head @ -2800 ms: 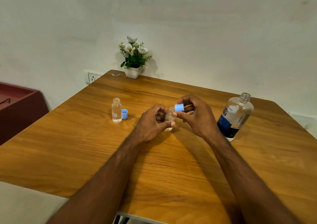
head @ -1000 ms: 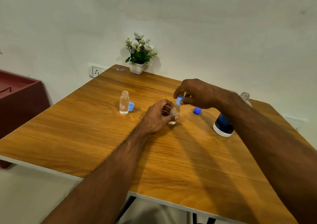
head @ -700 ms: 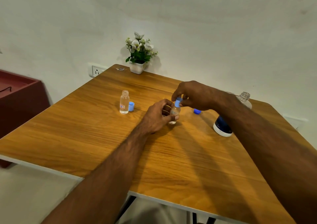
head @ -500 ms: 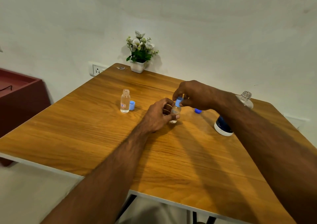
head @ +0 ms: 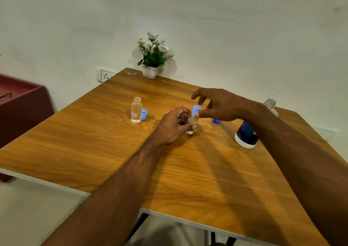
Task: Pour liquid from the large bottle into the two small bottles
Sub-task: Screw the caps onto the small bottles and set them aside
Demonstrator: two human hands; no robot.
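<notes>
Small clear glass bottle [head: 191,122] gripped upright by left hand [head: 174,127]; right hand [head: 219,104], fingers spread loose, thumb touching its light-blue cap [head: 195,110]

you have two small bottles [head: 136,110] [head: 191,122], one large bottle [head: 246,132], three blue caps [head: 144,114] [head: 195,110] [head: 216,121], one potted plant [head: 153,57], one table [head: 188,170], two hands [head: 172,127] [head: 220,104].

a plain room at home or in a small office: a wood table [head: 113,142] against a bare white wall [head: 226,29], potted flowers [head: 153,57] and a socket [head: 105,75] beyond the left hand [head: 174,126], a dark red cabinet [head: 20,104] far to its left.
</notes>
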